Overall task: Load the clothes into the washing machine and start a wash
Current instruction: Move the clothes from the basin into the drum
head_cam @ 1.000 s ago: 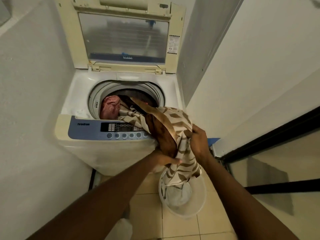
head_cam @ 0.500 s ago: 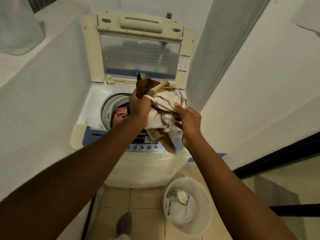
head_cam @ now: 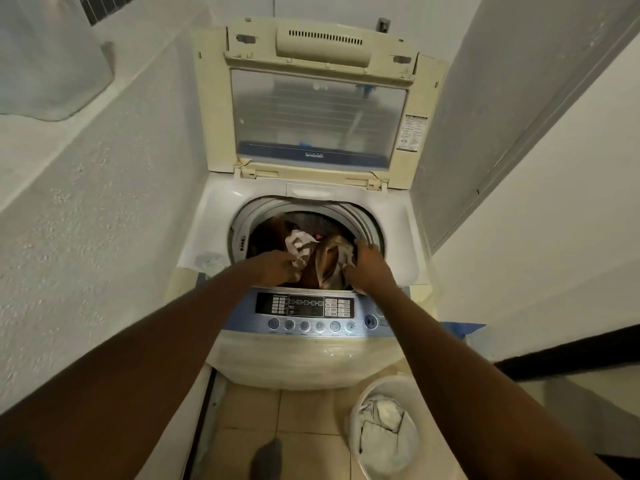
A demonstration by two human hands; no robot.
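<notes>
A cream top-loading washing machine (head_cam: 221, 220) stands ahead with its lid (head_cam: 318, 112) raised. Both my hands reach into the drum opening. My left hand (head_cam: 275, 270) and my right hand (head_cam: 369, 263) press on a brown-and-cream patterned garment (head_cam: 327, 259) that lies in the drum, on top of other clothes. The fingers of each hand are closed on the fabric. The blue control panel (head_cam: 308, 315) with its row of round buttons sits just below my wrists.
A white laundry basket (head_cam: 360, 441) with a pale cloth (head_cam: 382, 424) in it stands on the tiled floor at the lower right. White walls hem in the machine left and right. A dark door frame (head_cam: 568, 351) runs along the right.
The patterned garment went from above the drum, held up in both hands, down into the drum. Both hands followed it in.
</notes>
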